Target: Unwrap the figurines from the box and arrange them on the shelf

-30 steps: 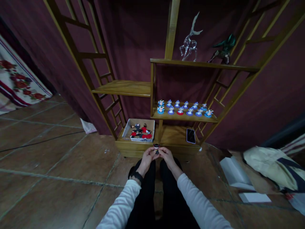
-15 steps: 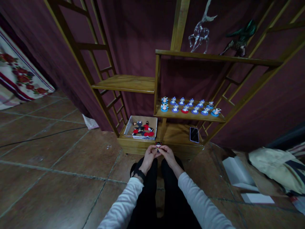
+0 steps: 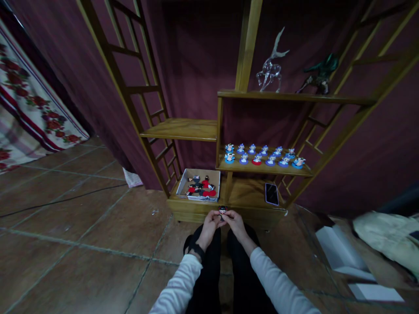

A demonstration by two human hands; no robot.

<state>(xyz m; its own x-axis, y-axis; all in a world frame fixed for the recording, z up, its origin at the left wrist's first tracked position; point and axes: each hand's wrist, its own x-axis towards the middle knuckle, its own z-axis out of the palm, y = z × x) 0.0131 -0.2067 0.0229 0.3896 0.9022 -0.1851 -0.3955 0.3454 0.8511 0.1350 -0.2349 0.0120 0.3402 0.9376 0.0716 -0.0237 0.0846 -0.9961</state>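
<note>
Between both hands, in front of the shelf's bottom ledge, I hold a small dark-haired figurine (image 3: 222, 209) upright. My left hand (image 3: 211, 226) grips it from the left, fingers closed. From the right, my right hand (image 3: 235, 223) pinches it with thumb and fingers. The figurine's lower part is mostly covered by my fingers. Just beyond, a shallow cardboard box (image 3: 182, 188) on the bottom board contains several red and black figurines (image 3: 206, 185) lying loosely.
Two rows of small blue, purple and red-based figurines (image 3: 257, 159) stand on the middle shelf (image 3: 229, 166). A phone (image 3: 271, 194) lies on the bottom board. Above are a clear deer statue (image 3: 270, 74) and a dark green statue (image 3: 321, 74). White boxes (image 3: 342, 250) lie on the floor at right.
The view has tilted up slightly, so the shelf and hands sit lower and a little further right. Both hands still hold the figurine in much the same way.
</note>
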